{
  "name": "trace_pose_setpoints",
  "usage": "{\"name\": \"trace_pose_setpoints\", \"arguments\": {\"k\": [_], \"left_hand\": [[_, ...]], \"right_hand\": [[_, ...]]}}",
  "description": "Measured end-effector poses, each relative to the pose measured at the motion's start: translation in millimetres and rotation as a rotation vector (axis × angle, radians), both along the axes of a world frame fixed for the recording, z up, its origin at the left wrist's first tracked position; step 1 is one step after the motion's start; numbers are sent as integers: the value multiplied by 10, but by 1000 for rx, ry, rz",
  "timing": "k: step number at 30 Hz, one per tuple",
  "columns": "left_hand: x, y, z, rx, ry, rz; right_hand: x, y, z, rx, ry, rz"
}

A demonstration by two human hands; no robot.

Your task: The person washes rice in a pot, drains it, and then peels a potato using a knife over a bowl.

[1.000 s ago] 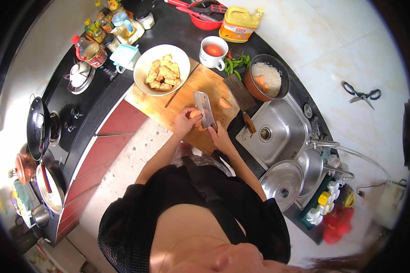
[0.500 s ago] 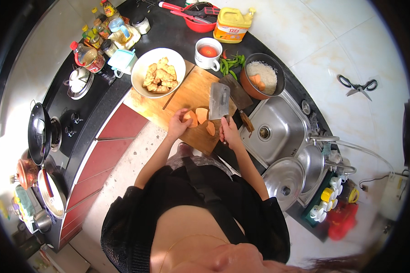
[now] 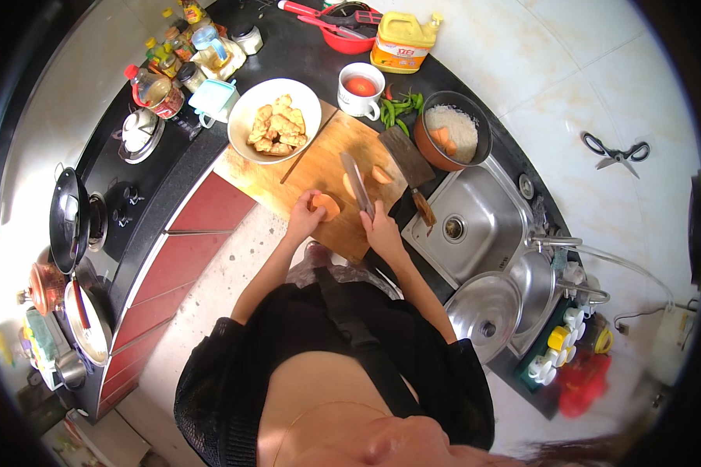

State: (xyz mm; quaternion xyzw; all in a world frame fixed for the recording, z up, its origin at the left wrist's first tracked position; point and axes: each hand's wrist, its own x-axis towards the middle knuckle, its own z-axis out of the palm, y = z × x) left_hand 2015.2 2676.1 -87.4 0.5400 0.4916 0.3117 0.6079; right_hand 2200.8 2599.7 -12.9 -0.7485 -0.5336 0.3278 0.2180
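Orange piece: gripped by left hand, steadying it on cutting board.
Knife: right hand clenched the handle, blade raised beside it.

Black L-shaped surface with red cabinet fronts below. Steel double sink set in at right, gas hob at left. White tiled wall, pale speckled floor. Bright daylight.

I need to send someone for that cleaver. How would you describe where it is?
Find the wooden cutting board left of the steel sink. On the counter at the board's sink-side edge lies the cleaver: a dark rectangular blade with a brown handle, unlike the slim knife in the right hand.
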Motion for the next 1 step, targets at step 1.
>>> {"name": "trace_pose_setpoints", "arguments": {"k": [1], "left_hand": [[-34, -2, 62, -86, 57, 1]], "right_hand": [[43, 22, -22, -15, 29, -20]]}}
